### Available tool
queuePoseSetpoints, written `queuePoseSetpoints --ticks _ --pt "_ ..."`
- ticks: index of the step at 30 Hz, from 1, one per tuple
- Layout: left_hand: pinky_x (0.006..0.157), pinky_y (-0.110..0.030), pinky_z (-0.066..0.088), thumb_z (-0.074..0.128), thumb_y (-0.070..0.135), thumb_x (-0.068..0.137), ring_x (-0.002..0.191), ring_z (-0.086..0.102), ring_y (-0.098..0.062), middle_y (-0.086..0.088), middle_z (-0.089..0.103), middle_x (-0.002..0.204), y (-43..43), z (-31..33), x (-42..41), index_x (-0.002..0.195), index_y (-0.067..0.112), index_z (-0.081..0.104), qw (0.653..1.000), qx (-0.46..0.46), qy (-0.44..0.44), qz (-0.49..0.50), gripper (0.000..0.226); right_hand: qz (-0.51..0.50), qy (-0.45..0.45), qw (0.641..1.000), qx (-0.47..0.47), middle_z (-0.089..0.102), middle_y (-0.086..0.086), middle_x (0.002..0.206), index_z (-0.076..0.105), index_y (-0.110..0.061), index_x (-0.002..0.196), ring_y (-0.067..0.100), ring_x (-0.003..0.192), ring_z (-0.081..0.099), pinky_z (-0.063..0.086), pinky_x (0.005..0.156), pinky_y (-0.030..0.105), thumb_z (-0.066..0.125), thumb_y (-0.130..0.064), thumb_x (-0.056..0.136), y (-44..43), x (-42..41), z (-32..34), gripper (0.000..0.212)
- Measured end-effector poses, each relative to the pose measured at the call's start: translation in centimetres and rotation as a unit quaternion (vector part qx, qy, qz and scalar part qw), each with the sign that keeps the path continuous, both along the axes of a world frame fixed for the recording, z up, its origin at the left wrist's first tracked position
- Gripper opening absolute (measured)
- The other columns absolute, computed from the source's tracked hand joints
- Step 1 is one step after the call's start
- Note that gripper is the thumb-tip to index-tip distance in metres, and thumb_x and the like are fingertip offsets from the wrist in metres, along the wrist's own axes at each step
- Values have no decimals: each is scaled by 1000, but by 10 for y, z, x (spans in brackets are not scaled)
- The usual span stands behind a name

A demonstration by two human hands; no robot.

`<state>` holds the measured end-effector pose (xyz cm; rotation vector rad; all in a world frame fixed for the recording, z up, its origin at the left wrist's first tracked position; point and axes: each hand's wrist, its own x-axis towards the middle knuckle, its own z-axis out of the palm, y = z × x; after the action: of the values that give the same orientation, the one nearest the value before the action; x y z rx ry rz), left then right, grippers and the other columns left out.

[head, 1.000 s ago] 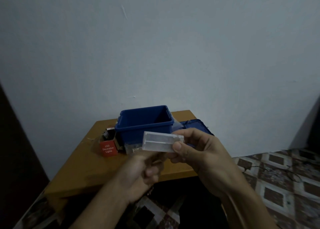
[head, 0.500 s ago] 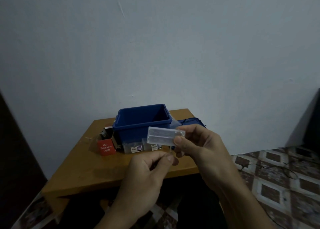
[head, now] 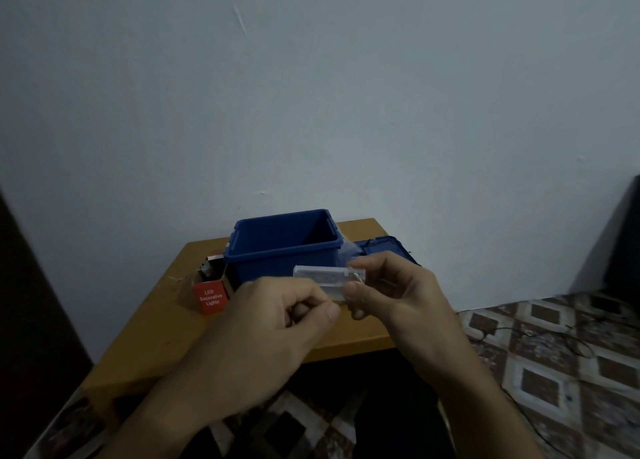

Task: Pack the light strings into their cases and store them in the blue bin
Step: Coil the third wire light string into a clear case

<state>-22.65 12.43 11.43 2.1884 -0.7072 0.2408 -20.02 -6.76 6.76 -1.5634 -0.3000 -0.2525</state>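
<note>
Sitting at the left of the tabletop (head: 156,337), a red box (head: 209,299) marked LED Decorative Lights is just beside the blue bin (head: 284,250). The left hand (head: 263,340) curls thumb to fingers just below the clear case (head: 322,278); I cannot tell whether its grip holds anything. The right hand (head: 398,295) has its grip clamped on the case's right end, in front of the bin. A blue lid (head: 388,247) lies to the right.

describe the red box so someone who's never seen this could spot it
Find the wooden table, then the blue bin standing on it. Just left of the bin lies a small red box; it is the only red thing there, with white lettering reading LED Decorative Lights.
</note>
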Motion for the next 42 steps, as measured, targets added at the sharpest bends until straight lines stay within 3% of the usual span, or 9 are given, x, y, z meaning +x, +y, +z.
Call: queuePoseSetpoints --ticks 5,10,13,20,25,27,29,35,42 --pt "54 -23 41 59 43 92 60 54 -6 9 62 68 7 23 6 78 31 68 996 84 -37 -14 20 38 13 998 -53 74 5 86 70 -15 102 21 78 70 60 76 34 74 -13 88 -1 -5 5 14" --pt "67 -45 54 61 37 94 68 62 -12 7 67 73 10 44 27 80 29 69 993 109 -46 -22 18 101 39 993 -52 73 12 90 70 -6 99 22 77 69 60 75 33 74 -10 86 0 -9 8 14" --pt "74 -36 54 63 30 95 77 65 -9 8 70 80 11 48 42 82 24 71 995 89 -12 -40 17 140 42 989 -29 69 19 92 69 0 101 23 77 69 61 75 33 75 -10 84 -1 -11 10 20" --pt "60 -17 46 65 29 86 66 60 -3 7 69 71 14 26 60 75 18 71 990 -36 120 -72 16 232 31 970 60 69 16 90 70 -3 99 25 76 67 58 71 34 76 -11 82 -2 -11 10 20" --pt "44 -19 30 60 6 93 49 41 -11 -2 53 61 8 -11 52 79 16 72 956 -183 220 -67 21 204 30 970 126 70 17 90 71 -5 97 25 72 67 59 69 33 76 -12 79 -1 -7 8 19" --pt "41 -19 25 66 15 92 43 32 -8 1 49 58 5 -22 50 90 13 71 944 -235 220 -71 6 189 29 970 152 69 17 90 69 -1 98 26 72 67 59 67 32 75 -8 80 1 -5 7 20" --pt "40 -19 24 71 24 87 41 29 -7 1 50 59 -1 -29 47 100 7 70 940 -270 202 -54 21 164 30 972 167 69 17 91 66 2 99 26 72 66 58 66 31 75 -7 81 4 -5 6 22" --pt "41 -20 25 76 30 83 41 31 -7 -2 54 62 -11 -34 35 86 29 76 930 -337 142 -43 2 108 13 973 202 69 15 88 69 0 98 24 70 67 58 65 30 78 -8 80 9 -5 7 22" --pt "41 -19 25 72 45 76 43 31 -5 2 49 59 -12 -36 27 92 24 77 923 -369 102 -47 27 84 -12 979 186 70 18 91 73 -5 100 26 72 69 58 67 31 77 -14 76 8 -8 9 26"
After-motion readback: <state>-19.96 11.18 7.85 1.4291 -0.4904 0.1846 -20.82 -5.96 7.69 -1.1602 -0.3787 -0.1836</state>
